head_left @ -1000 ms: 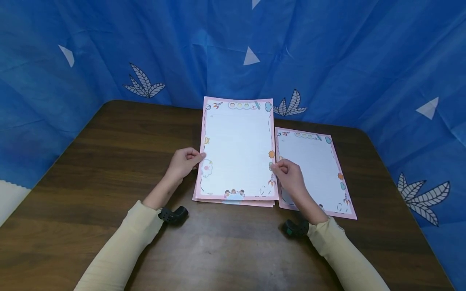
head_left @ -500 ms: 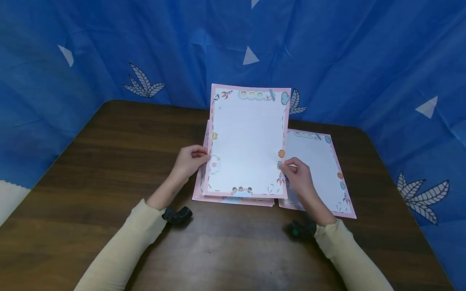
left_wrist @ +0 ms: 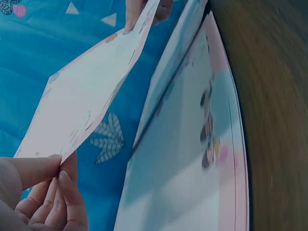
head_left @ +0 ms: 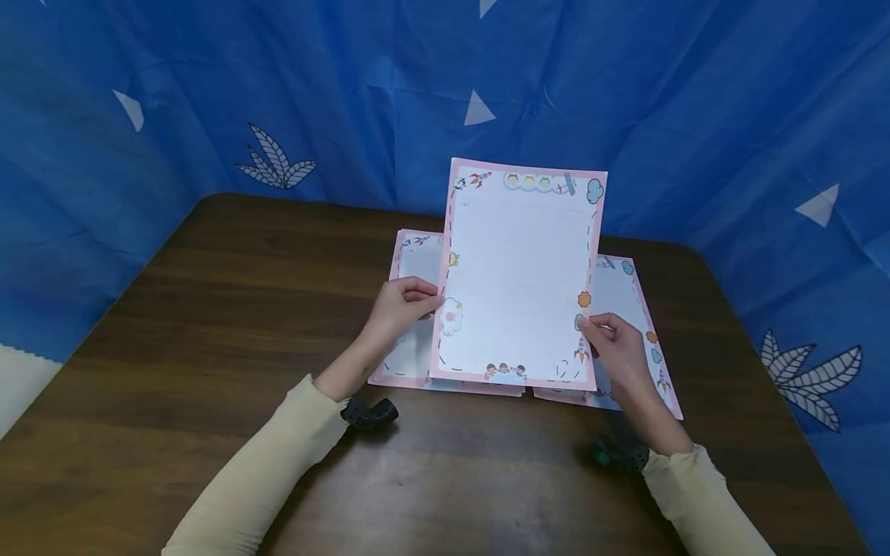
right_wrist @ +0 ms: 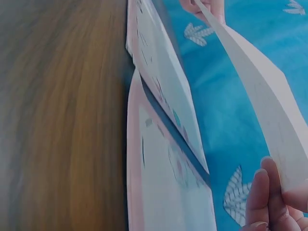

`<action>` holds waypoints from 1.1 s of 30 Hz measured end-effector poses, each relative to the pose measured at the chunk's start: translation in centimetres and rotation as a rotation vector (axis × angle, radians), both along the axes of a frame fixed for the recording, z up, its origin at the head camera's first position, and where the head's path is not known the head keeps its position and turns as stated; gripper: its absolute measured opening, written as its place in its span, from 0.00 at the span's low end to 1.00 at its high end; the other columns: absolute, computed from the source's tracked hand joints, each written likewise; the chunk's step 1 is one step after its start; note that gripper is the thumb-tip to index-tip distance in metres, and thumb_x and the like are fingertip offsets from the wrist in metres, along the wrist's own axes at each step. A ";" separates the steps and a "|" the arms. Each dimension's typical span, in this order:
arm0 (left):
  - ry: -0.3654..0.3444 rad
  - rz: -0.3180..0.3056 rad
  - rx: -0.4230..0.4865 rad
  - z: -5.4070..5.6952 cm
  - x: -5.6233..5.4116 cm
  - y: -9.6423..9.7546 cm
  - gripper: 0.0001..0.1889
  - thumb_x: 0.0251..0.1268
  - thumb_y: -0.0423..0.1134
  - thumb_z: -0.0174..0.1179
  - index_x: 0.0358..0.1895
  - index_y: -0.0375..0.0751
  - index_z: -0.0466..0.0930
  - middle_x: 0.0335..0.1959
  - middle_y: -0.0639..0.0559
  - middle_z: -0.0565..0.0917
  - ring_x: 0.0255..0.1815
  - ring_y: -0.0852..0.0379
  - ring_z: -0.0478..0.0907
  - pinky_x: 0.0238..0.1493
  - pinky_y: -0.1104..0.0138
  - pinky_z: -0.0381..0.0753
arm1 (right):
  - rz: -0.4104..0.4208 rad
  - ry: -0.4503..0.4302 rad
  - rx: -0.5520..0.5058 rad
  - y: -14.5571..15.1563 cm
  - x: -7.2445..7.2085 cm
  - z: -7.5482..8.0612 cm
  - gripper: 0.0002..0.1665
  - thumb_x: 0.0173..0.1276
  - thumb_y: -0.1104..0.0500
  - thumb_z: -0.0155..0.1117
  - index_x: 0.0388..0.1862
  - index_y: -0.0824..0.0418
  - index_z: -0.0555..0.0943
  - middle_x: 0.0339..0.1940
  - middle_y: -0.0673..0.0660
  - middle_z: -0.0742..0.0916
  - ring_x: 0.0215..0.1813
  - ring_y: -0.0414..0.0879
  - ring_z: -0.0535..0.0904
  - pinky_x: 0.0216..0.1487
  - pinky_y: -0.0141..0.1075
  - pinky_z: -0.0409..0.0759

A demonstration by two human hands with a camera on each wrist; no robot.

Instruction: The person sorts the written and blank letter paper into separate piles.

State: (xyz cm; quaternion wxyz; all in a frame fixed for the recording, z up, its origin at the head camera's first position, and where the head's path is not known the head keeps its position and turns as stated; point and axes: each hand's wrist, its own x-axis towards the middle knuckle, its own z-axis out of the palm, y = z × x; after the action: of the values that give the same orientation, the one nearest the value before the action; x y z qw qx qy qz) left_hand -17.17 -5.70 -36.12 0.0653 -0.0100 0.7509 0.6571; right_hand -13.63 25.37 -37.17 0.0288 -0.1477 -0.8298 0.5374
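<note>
A pink-bordered sheet of paper (head_left: 518, 270), printed with rockets, clouds and children, is held up above the table. My left hand (head_left: 403, 309) pinches its left edge between thumb and fingers. The right hand (head_left: 615, 344) pinches the opposite edge, lower down. Beneath the raised sheet, partly covered by it, lies a stack of matching sheets (head_left: 410, 355). Another matching paper (head_left: 629, 289) lies to the right, also partly covered. In the left wrist view the lifted sheet (left_wrist: 91, 91) hangs apart from the paper below; the right wrist view shows its back (right_wrist: 269, 106) bowing slightly.
The dark wooden table (head_left: 208, 324) has rounded far corners. Behind it hangs a blue curtain (head_left: 348, 100) with white triangles and leaf prints. Black wrist devices (head_left: 371, 415) sit at both cuffs.
Both hands have lifted the top sheet off the stack and carried it to the right. It now overlaps the left stack and the right-hand paper.
</note>
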 end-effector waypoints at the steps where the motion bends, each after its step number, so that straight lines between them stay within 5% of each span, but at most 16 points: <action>1: -0.002 0.000 0.014 0.0 0.0 0.5 0.10 0.58 0.33 0.65 0.41 0.31 0.80 0.33 0.42 0.82 0.40 0.40 0.79 0.39 0.66 0.80 | -0.001 -0.007 0.007 0.4 0.2 0.2 0.24 0.66 0.44 0.60 0.45 0.64 0.76 0.27 0.52 0.85 0.29 0.43 0.77 0.33 0.31 0.73; 7: 0.014 -0.023 0.063 0.0 0.2 2.9 0.08 0.58 0.32 0.65 0.39 0.32 0.81 0.31 0.44 0.82 0.37 0.42 0.80 0.37 0.66 0.80 | -0.034 -0.054 0.013 2.9 1.1 0.6 0.29 0.65 0.41 0.58 0.50 0.64 0.74 0.32 0.48 0.85 0.31 0.42 0.80 0.32 0.30 0.78; 15: 0.033 -0.073 0.069 -0.1 0.4 6.0 0.09 0.59 0.31 0.63 0.42 0.33 0.81 0.30 0.46 0.82 0.37 0.43 0.80 0.36 0.67 0.80 | -0.128 -0.050 -0.192 5.8 2.0 0.7 0.21 0.59 0.42 0.64 0.43 0.55 0.77 0.30 0.43 0.84 0.29 0.40 0.81 0.30 0.28 0.78; 21: 0.036 -0.111 0.040 -0.5 1.0 8.4 0.13 0.59 0.30 0.63 0.48 0.35 0.80 0.30 0.50 0.82 0.32 0.53 0.81 0.35 0.70 0.80 | -0.152 -0.046 -0.277 8.2 2.5 0.3 0.16 0.59 0.44 0.65 0.41 0.51 0.78 0.29 0.43 0.84 0.28 0.39 0.81 0.28 0.29 0.79; 29: 0.076 -0.154 -0.039 -0.7 1.4 9.8 0.16 0.59 0.30 0.63 0.52 0.36 0.80 0.29 0.54 0.82 0.31 0.60 0.79 0.35 0.71 0.78 | -0.169 -0.081 -0.264 9.8 2.6 -0.1 0.17 0.57 0.43 0.66 0.40 0.50 0.78 0.29 0.43 0.83 0.27 0.40 0.80 0.27 0.30 0.79; 33: 0.095 -0.225 -0.069 -1.0 1.5 10.6 0.19 0.59 0.31 0.63 0.55 0.36 0.78 0.29 0.54 0.82 0.30 0.62 0.79 0.31 0.71 0.77 | -0.160 -0.114 -0.239 11.1 3.0 -0.2 0.15 0.58 0.42 0.65 0.38 0.48 0.79 0.27 0.42 0.83 0.26 0.40 0.79 0.25 0.31 0.79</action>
State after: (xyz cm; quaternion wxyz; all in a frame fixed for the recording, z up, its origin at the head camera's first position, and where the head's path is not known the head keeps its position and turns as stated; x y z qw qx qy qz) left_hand -15.65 4.91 -37.11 0.1025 0.1034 0.7717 0.6191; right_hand -10.66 36.49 -37.39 0.0065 -0.2462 -0.7457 0.6191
